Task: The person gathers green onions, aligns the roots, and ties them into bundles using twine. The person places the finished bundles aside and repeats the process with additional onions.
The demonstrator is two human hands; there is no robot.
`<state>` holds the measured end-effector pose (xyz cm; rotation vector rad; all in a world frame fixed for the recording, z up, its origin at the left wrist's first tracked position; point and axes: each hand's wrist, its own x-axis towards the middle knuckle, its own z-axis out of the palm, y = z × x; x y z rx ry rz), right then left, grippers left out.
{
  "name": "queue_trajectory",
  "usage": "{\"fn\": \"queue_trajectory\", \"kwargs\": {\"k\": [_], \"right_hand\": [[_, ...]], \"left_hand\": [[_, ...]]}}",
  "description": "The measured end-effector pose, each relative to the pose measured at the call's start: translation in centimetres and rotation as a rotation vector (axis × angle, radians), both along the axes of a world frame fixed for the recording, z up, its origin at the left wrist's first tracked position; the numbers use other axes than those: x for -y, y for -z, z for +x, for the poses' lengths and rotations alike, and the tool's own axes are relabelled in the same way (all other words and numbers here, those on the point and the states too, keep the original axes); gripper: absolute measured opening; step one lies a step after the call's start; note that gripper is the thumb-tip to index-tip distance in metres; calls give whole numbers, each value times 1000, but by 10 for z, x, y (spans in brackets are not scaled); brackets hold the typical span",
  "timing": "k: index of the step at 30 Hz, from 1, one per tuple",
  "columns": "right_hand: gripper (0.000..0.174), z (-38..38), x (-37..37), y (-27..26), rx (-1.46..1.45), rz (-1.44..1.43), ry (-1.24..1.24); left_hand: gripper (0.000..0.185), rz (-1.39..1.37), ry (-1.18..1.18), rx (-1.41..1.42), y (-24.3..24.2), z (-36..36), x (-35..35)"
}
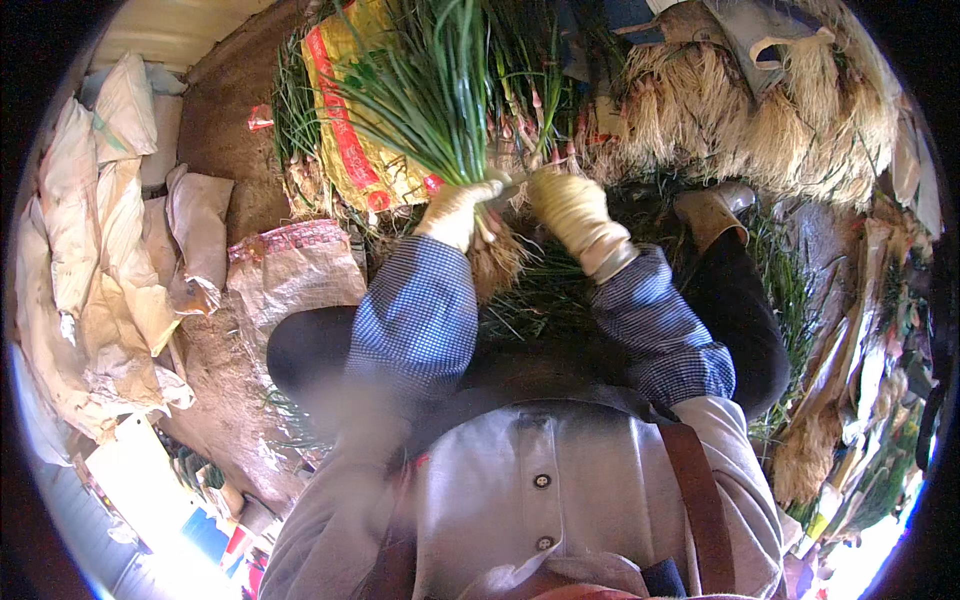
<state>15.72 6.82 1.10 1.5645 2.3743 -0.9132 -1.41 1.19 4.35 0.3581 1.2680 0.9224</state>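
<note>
My left hand (pixel 452 212), in a pale glove, grips a bunch of green onions (pixel 461 112) just above their roots. The long green leaves fan upward and away from me, while the tangled brown roots (pixel 495 262) hang below the fist. My right hand (pixel 568 210), gloved too, is curled close to the right of the bunch. Between the hands is a thin greyish thing, too blurred to name, and I cannot tell whether the right fingers hold it. Behind the hands lie loose onions with reddish bulbs (pixel 536 105).
A yellow sack (pixel 397 169) with a red printed band lies beyond my left hand. Bundles with pale roots (pixel 690 105) line the far right. Left are a woven sack (pixel 296 266) and crumpled wrappings (pixel 112 247). Cut greens (pixel 540 300) lie between my legs, by my shoe (pixel 709 214).
</note>
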Motion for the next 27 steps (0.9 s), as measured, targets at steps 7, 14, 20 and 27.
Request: {"fn": "queue_trajectory", "kwargs": {"k": [7, 14, 20, 27], "right_hand": [[18, -32, 52, -27, 42, 16, -82], [31, 65, 39, 32, 100, -290, -504], [38, -15, -15, -18, -1265, -872, 518], [25, 85, -41, 61, -461, -391, 665]], "left_hand": [[11, -52, 17, -76, -5, 7, 7], [12, 175, 31, 600, 18, -18, 7], [15, -21, 5, 448, 7, -5, 10], [22, -313, -282, -759, -38, -38, -5]]}}
